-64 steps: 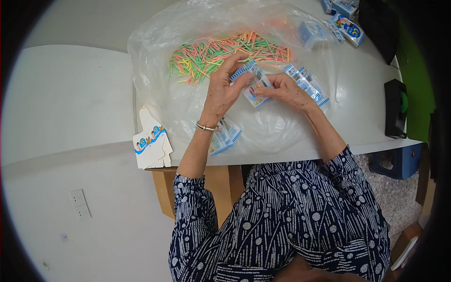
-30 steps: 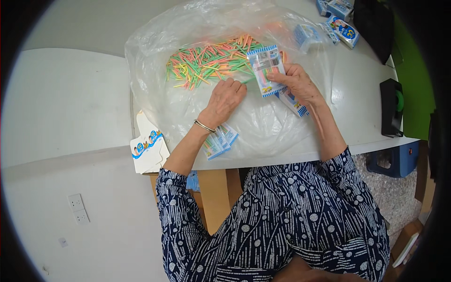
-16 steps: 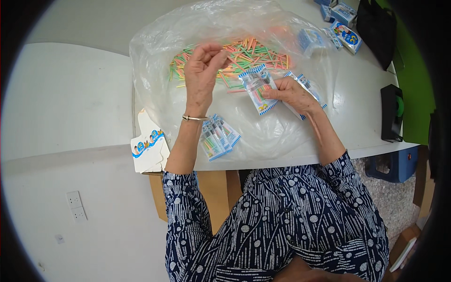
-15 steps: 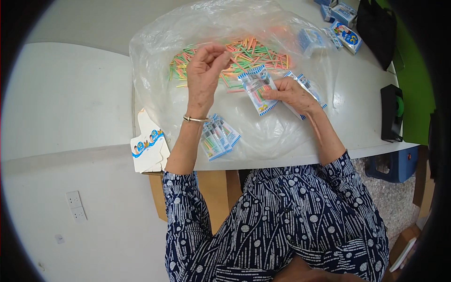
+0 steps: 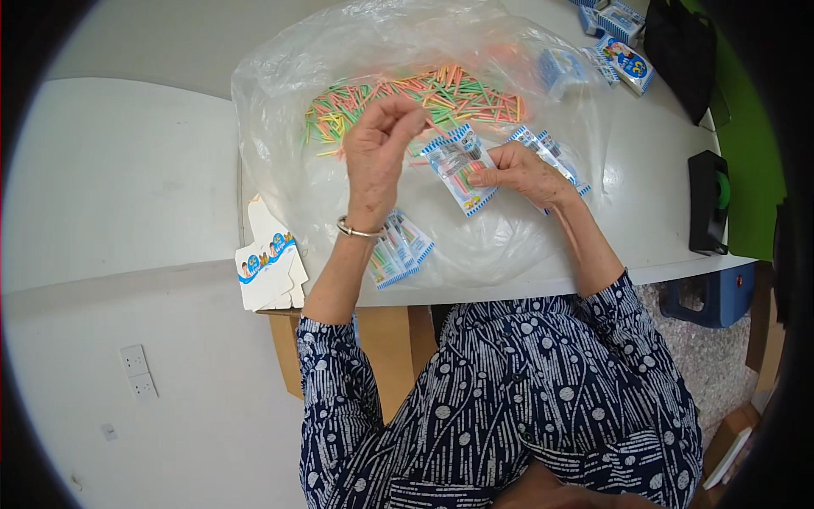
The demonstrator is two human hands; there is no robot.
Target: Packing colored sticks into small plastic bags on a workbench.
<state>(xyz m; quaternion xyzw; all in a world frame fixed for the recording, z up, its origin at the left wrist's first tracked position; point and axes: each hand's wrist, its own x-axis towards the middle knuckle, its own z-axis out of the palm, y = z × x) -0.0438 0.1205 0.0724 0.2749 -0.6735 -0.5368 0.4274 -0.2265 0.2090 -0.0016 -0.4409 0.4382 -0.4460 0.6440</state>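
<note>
My left hand (image 5: 378,153), a bangle at its wrist, is closed in a pinch on a thin pink stick (image 5: 434,127). The stick slants down to the top edge of a small clear-fronted packet (image 5: 462,170) with blue striped ends. Gripping that packet by its side is my right hand (image 5: 527,175), thumb across the front. Pink and green sticks show inside it. Behind both hands lies a loose heap of pink, green and yellow thin sticks (image 5: 475,95) on a clear plastic sheet or bag (image 5: 280,68). More packets (image 5: 555,153) lie beside my right hand, partly covered.
Several filled packets (image 5: 404,250) lie fanned near the front edge. Flat printed white card pieces (image 5: 270,265) sit at the table's left corner. At the right are a black tape dispenser (image 5: 708,204), a black bag (image 5: 678,59) and blue-and-white packs (image 5: 626,64).
My left hand has moved slightly right and toward me, bringing the pink stick to the packet's top. The packet in my right hand has shifted slightly left.
</note>
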